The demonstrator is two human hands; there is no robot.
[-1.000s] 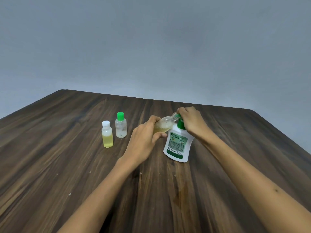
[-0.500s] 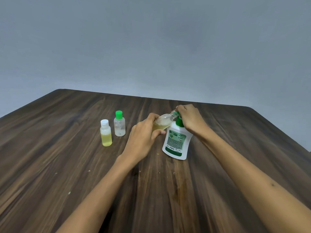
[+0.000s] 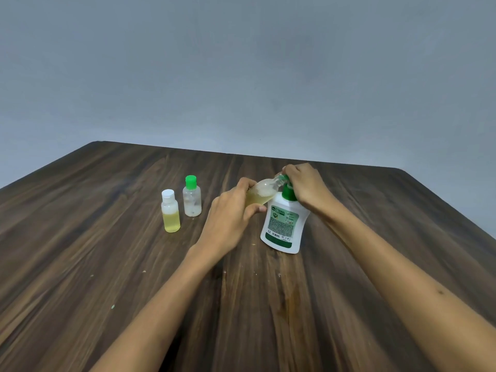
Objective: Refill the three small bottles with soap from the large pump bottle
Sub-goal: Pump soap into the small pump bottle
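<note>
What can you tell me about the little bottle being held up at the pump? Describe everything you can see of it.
The small bottle is clear plastic, tilted with its neck raised toward the green nozzle of the large pump bottle. Yellowish soap pools in its lower end; the upper part looks foamy. The left hand grips its base, fingers curled round it. The right hand rests on the pump head and hides the bottle's mouth, so no cap shows. It is held above the wooden table, not standing on it.

The right hand (image 3: pixel 306 187) covers the pump head of the large pump bottle (image 3: pixel 283 224), so the spout is hidden, its label print is too small to read, and both forearms run off the bottom edge.
</note>
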